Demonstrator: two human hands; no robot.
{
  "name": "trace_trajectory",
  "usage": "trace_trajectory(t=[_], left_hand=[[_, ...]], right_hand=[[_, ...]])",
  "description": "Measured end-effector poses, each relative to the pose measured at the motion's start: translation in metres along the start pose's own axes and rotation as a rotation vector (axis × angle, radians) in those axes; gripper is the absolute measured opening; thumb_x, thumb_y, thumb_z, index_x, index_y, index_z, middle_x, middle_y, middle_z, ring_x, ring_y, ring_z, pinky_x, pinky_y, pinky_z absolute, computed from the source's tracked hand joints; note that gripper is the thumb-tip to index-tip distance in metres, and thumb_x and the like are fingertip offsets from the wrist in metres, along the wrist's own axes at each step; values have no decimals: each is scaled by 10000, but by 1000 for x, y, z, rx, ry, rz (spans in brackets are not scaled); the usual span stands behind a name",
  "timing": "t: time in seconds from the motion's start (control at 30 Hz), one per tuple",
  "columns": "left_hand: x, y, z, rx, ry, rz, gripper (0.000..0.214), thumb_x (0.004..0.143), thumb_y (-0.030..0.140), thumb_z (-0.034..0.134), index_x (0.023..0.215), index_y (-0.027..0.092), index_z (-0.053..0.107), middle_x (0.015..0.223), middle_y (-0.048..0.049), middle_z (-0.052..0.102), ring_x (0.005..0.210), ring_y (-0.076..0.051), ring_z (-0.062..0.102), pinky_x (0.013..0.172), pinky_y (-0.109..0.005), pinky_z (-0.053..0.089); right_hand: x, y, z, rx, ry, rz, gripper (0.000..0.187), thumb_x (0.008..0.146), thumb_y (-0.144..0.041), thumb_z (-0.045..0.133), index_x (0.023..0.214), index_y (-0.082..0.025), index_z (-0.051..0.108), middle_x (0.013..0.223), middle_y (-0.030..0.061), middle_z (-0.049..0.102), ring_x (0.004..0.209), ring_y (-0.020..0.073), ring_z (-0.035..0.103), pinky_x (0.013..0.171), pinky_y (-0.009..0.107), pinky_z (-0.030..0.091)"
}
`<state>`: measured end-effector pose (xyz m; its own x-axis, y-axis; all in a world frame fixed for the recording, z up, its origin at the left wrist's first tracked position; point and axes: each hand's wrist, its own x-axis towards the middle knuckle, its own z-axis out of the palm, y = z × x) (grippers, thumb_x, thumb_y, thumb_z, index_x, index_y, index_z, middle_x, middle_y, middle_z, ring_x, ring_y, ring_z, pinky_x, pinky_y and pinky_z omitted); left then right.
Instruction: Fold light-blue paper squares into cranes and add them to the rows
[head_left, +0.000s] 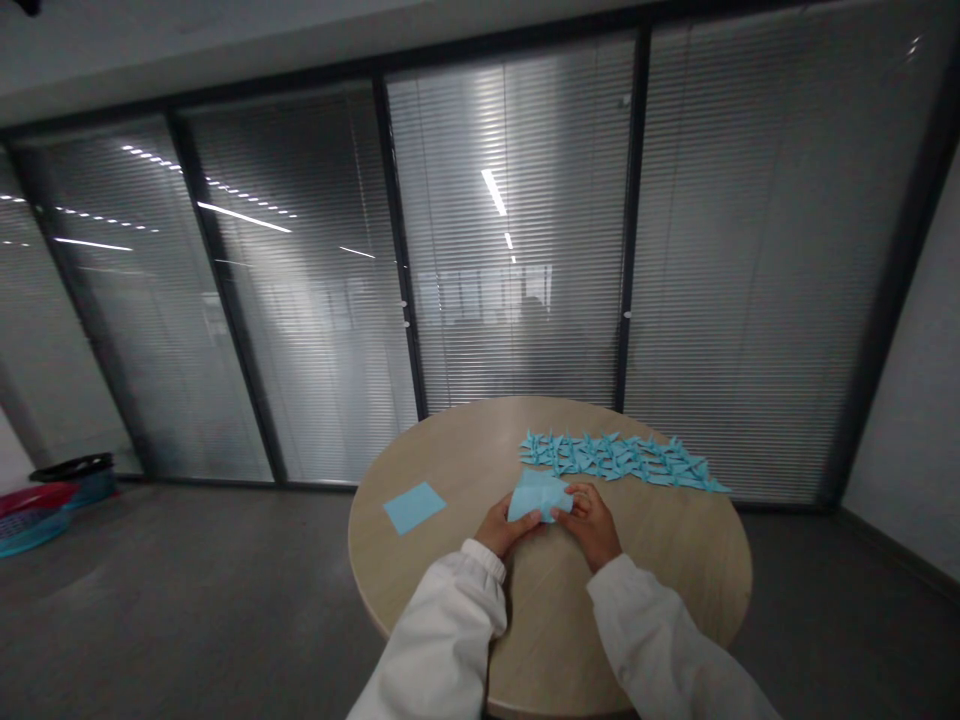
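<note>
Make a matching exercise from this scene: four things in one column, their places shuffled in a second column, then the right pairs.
Things:
1. Flat light blue paper square
2. Folded light blue paper
3. Rows of blue origami cranes
4. Plastic baskets

Places:
A. On the floor, left of the table
B. Alone on the round wooden table, left of the hands
C. Between the left hand and right hand
D. Along the table's far side

Pairs: 1-B, 2-C, 3-D, 4-A.

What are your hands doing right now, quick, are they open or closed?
Left hand: closed, pinching the folded light blue paper.
Right hand: closed, holding the other side of that paper.
</note>
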<state>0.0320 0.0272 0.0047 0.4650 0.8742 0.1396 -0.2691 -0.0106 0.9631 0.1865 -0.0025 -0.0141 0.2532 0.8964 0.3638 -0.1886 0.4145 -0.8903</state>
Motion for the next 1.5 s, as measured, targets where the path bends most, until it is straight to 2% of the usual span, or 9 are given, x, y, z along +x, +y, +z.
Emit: trace_trajectory(t=[0.1,0.17,0.33,0.47,0.53,0.97,1.17,1.37,1.5], left_hand=[[1,2,0,118,64,78,572,412,259,776,923,103,570,797,-49,625,727,-181,571,721,-316,453],[0,3,0,81,96,83,636,440,266,765,1008,115,522,729,-23,605,666,-160,565,686,-323,467],[-5,8,5,12,46,151,743,580,273,690,1222,205,321,659,26,558,619,-122,556,697,-330,475],[-4,7,5,95,53,195,336,593,290,670,884,156,568,687,5,566,640,-124,560,693,-297,471],[-1,4,2,128,95,198,216,590,297,667,706,132,591,645,1,569,632,-127,561,686,-285,469],[4,0,0,103,263,132,263,505,333,706,593,120,581,455,47,472,467,-88,489,614,-281,483],[0,5,1,93,221,210,315,535,279,697,781,156,545,437,115,293,387,-30,333,535,-248,478],[-2,4,0,205,256,300,555,603,253,652,1103,191,418,478,114,327,405,-39,380,502,-192,432],[-1,2,0,247,213,306,607,600,219,654,1145,190,388,494,101,372,443,-46,427,460,-149,361]], right_hand=[[-2,-4,2,80,9,16,701,496,-288,747,1086,-210,378,805,39,657,740,204,618,688,324,473],[-3,-6,2,88,17,26,769,498,-284,748,1145,-206,340,828,48,660,773,213,618,712,336,472],[-1,-2,0,27,27,29,649,518,-288,731,1082,-191,424,878,54,647,776,214,612,698,323,479],[2,3,-3,1,48,53,538,519,-298,718,991,-173,492,866,51,647,781,213,606,699,315,475],[3,4,-4,3,41,74,496,523,-298,712,957,-169,512,842,47,652,783,212,604,705,312,472],[2,6,-4,-14,19,84,390,551,-327,695,879,-154,572,802,46,657,743,209,598,617,273,465],[3,6,-5,-27,-31,110,367,547,-315,693,856,-160,571,779,31,654,724,193,591,626,265,460],[0,-4,-2,-122,2,52,604,499,-319,714,1046,-186,496,877,37,639,711,192,596,606,270,466],[-2,-7,-1,-219,-3,39,493,491,-321,714,934,-166,563,812,33,644,704,195,587,626,275,460]])
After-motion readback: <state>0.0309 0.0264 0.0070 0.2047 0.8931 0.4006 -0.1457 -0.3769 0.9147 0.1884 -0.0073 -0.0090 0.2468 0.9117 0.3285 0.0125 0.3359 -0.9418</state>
